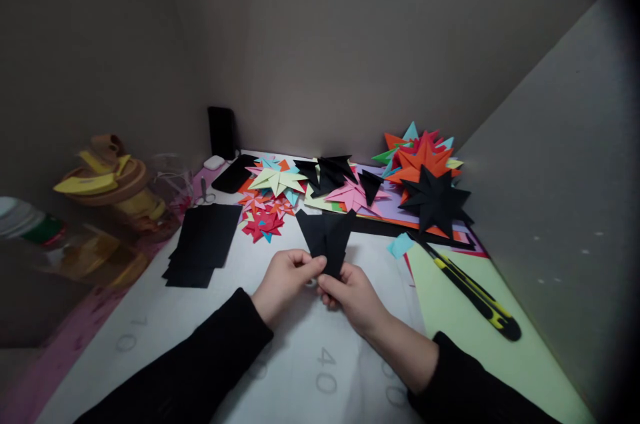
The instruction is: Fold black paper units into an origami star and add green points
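My left hand [284,281] and my right hand [350,294] meet at the middle of the table and together pinch the lower end of a folded black paper piece [326,234]. It fans upward into two pointed flaps. More black folded points [331,174] lie just behind it. A stack of flat black paper sheets [201,244] lies to the left of my left hand.
Colourful folded paper stars [274,192] cover the back of the table, with a big black star [436,201] on an orange one [419,161] at right. A yellow-black utility knife [473,294] lies on light green paper. Scissors [204,194], a black phone [235,173] and jars stand left.
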The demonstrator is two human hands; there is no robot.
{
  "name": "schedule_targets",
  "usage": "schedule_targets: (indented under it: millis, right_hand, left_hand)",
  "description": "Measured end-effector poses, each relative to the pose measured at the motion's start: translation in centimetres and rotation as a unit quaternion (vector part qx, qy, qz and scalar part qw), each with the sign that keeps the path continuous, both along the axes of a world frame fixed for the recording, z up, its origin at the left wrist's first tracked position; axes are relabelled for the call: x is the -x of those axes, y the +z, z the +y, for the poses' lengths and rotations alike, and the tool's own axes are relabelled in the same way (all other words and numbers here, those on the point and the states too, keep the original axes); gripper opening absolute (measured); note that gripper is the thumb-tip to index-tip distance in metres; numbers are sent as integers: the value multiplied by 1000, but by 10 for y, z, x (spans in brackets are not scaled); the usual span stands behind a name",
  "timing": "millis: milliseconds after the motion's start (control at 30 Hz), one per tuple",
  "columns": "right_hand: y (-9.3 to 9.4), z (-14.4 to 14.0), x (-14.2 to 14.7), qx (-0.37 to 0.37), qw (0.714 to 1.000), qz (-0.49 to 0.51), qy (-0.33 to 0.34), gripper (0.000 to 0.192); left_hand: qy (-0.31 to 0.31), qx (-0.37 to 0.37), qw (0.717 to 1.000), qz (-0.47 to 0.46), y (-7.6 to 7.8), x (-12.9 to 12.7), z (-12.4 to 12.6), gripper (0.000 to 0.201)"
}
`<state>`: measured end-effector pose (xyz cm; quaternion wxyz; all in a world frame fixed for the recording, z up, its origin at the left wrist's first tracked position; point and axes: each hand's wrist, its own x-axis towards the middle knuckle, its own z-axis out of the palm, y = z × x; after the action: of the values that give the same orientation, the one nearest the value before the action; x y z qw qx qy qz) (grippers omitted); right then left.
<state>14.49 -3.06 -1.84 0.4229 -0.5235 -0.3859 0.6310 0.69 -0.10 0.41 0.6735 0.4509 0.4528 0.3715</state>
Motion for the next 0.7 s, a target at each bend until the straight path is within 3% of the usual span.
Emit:
schedule_targets:
  millis: [133, 367, 700]
  right_hand:
    - [1, 0, -1, -11, 1000, -22, 20, 20]
    - [3, 0, 1, 1, 1000, -8, 15, 20]
    - [5, -1, 3, 0, 999, -31, 41, 34]
  left_hand:
    - [85, -45, 995, 31, 2, 2, 2, 38]
    - [155, -84, 984, 38, 4, 8, 9, 34]
    - [175, -88, 980, 28, -1, 10, 10, 37]
